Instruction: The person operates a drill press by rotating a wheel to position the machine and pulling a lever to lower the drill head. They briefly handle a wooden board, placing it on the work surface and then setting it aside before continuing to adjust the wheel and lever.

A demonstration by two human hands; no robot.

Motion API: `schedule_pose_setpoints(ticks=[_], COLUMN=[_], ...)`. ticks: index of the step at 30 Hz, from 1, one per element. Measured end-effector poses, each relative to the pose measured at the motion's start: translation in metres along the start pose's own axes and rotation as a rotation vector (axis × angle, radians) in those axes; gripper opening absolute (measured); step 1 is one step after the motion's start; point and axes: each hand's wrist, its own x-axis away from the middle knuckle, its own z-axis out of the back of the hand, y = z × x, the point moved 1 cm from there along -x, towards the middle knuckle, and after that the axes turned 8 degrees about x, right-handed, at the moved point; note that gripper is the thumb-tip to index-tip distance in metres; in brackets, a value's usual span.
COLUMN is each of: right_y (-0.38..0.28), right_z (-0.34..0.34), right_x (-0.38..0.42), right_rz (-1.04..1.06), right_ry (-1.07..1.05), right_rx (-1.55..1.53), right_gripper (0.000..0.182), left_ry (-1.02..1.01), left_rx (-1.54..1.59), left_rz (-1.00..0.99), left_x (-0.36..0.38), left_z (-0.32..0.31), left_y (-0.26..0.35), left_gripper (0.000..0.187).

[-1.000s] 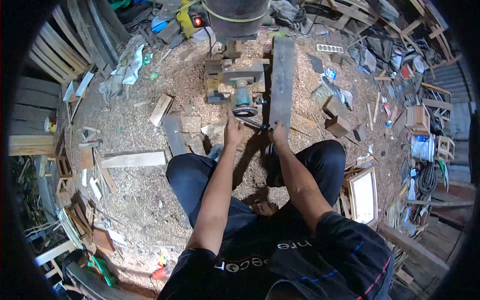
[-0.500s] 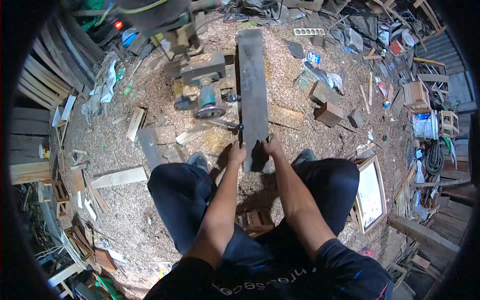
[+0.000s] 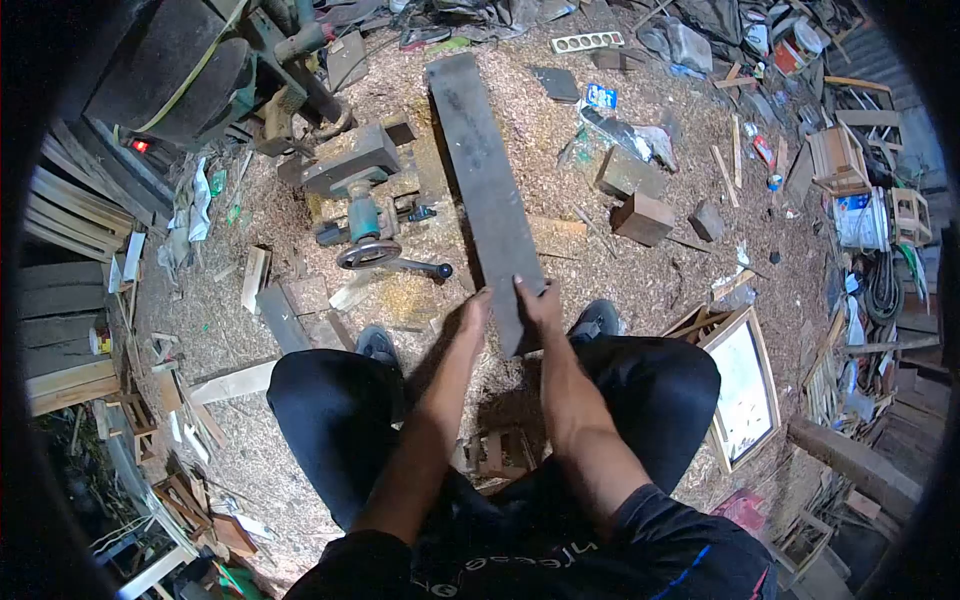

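Both hands hold the near end of a long, dark grey, flat wooden plank [image 3: 484, 190]: the left hand [image 3: 476, 312] grips the plank's left edge with its fingers curled around it, and the right hand [image 3: 538, 305] lies on the top face and right edge at the same end, fingers closed on the wood. From the hands the plank runs away from the person, tilted slightly leftward at its far end, above a floor covered with pale sawdust and wood shavings [image 3: 620, 270]. Left of the plank stands a grey metal machine with a teal motor body and a round handwheel [image 3: 365, 215], its crank handle pointing toward the plank's left edge but apart from it. Farther left of the plank, beyond the machine, rises a large dark cylindrical drum [image 3: 190, 70] with a yellow-green band. Right of the plank lie several brown wooden blocks [image 3: 642, 218], well apart from it. Below the plank's near end, the person's two grey shoes [image 3: 378, 345] rest on the sawdust, one on each side, with knees in dark trousers spread apart. Right of the plank's near end, beside the right knee, a light wooden picture frame with a white panel [image 3: 745, 385] lies flat on the floor. Far left of the plank, pale wooden boards and offcuts [image 3: 235, 382] are scattered over the sawdust.
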Motion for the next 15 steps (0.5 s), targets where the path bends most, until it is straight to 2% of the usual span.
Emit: schedule_pose_setpoints(ticks=[1,3,6,9,11,12,14,15], right_y=[0.002,-0.02,-0.052,-0.049,-0.042,-0.038,-0.017,-0.027], right_z=[0.018,0.056,0.098,0.113,0.111,0.105,0.083,0.08], right_x=[-0.005,-0.008,-0.03,-0.074,-0.071,-0.072,-0.077,-0.069], right_rz=[-0.051,-0.054,-0.074,-0.05,0.008,0.043,0.001,-0.017], right_ry=[0.028,0.047,0.123,0.08,0.127,0.147,0.226,0.266], right_rx=[0.134,0.125,0.258,0.384,0.43,0.453,0.342,0.285], right_gripper=[0.093,0.09,0.093,0.092,0.087,0.085,0.075,0.07], left_ry=[-0.04,-0.098,-0.249,-0.302,-0.274,-0.192,-0.081,-0.056], left_rx=[-0.014,0.036,0.08,-0.045,-0.168,-0.282,-0.472,-0.552], left_rz=[-0.069,-0.078,-0.184,-0.11,-0.139,-0.161,-0.228,-0.28], left_x=[0.016,0.018,0.016,0.004,0.01,0.018,0.028,0.028], left_z=[-0.025,-0.049,-0.087,-0.091,-0.08,-0.072,-0.049,-0.036], left_y=[0.006,0.008,0.02,0.033,0.047,0.056,0.066,0.068], left_gripper=[0.072,0.076,0.076,0.075,0.071,0.066,0.059,0.056])
